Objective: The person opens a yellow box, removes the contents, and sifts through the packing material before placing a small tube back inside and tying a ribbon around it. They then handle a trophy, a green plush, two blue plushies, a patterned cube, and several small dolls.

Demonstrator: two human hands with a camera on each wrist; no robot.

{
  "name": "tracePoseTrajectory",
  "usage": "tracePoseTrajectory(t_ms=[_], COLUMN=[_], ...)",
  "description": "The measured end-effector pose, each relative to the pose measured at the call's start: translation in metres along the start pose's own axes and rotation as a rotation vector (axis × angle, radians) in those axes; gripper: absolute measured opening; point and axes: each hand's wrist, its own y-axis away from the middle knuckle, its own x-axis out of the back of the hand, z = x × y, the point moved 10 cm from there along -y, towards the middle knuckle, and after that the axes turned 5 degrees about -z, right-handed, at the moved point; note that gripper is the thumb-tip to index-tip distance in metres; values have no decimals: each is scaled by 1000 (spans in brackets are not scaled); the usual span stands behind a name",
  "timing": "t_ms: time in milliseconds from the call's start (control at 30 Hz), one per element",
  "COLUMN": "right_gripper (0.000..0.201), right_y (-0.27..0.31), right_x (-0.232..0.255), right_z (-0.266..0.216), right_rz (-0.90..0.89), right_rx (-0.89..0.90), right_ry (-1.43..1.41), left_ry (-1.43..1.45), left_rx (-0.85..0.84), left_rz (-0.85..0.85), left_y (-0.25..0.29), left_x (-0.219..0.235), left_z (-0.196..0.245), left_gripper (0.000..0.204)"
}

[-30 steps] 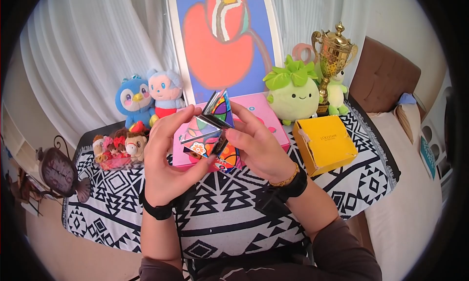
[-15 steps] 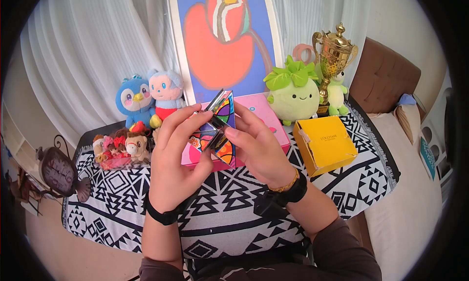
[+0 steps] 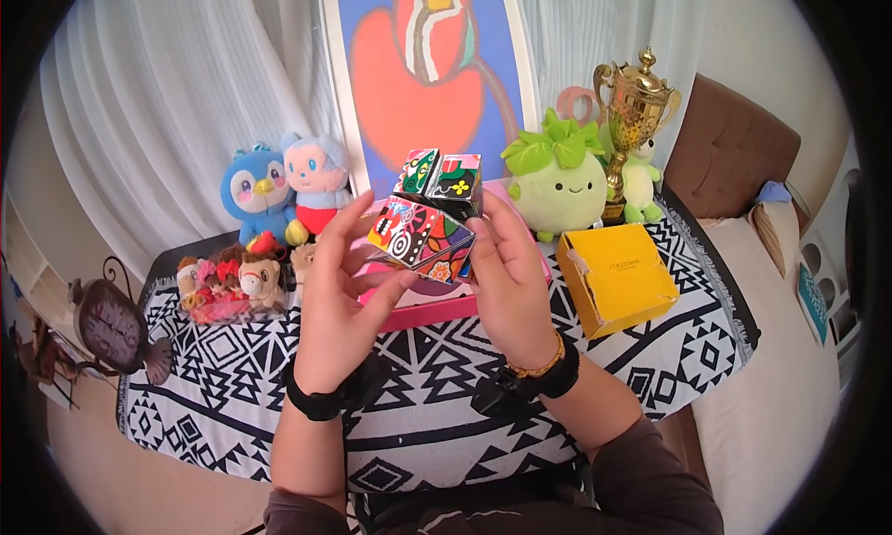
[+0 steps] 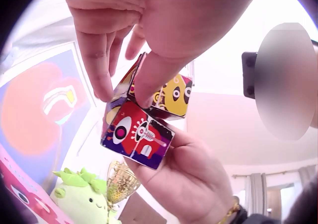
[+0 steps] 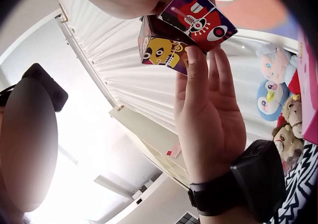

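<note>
A folding puzzle cube [image 3: 423, 233], printed in bright patterns, is held up between both hands above the table. Its blocks stand partly unfolded, with two smaller blocks jutting up at the back. My left hand [image 3: 334, 303] pinches its lower left side, thumb at the front bottom edge. On the other side, my right hand [image 3: 511, 298] grips it with the thumb on the right edge and fingers behind. From below, the left wrist view shows a red and purple face with eyes on the cube [image 4: 139, 134] and the left thumb [image 4: 151, 80] pressed against a yellow-printed block.
Beneath the hands lies a pink box [image 3: 418, 317] on a black-and-white patterned cloth [image 3: 437, 396]. A yellow box [image 3: 621, 275], green plush [image 3: 557, 186] and gold trophy [image 3: 636, 107] stand to the right. Blue plush toys [image 3: 255, 191] and a bunch of small dolls [image 3: 228, 279] sit left.
The puzzle cube has been turned and refolded: its angular, pointed shape with dark gaps now shows flat printed block faces toward the head camera. Both hands have shifted their grip slightly.
</note>
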Motion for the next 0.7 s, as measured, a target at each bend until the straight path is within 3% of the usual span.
tracePoseTrajectory(t_ms=[33,100,233,333,367,433,500,567,633,700], right_gripper=[33,38,39,40,41,42,44,45,45,45], right_y=[0,-2,-3,-1,1,2,0,-1,-1,0], right_x=[1,2,14,13,11,10,6,5,5,6], right_z=[-1,-1,10,9,11,14,14,14,14,15], right_rz=[10,-23,70,99,112,123,81,79,76,95], right_rx=[-4,-4,-17,-11,-50,-88,-79,-53,-27,-12], right_ry=[-27,8,-44,-38,-154,-268,-432,-420,-408,-448], left_ry=[0,-6,-202,-191,-175,-70,-106,-245,-45,1], left_rx=[-1,203,29,20,1,40,92,72,107,128], left_rz=[0,-22,-51,12,49,51,26,31,98,36], left_y=[1,4,4,5,5,4,4,5,5,3], left_x=[2,8,2,-8,-6,-4,0,2,5,3], left_z=[-2,-27,-11,-11,-10,-15,-21,-18,-24,-23], left_gripper=[50,45,40,39,39,37,34,30,34,38])
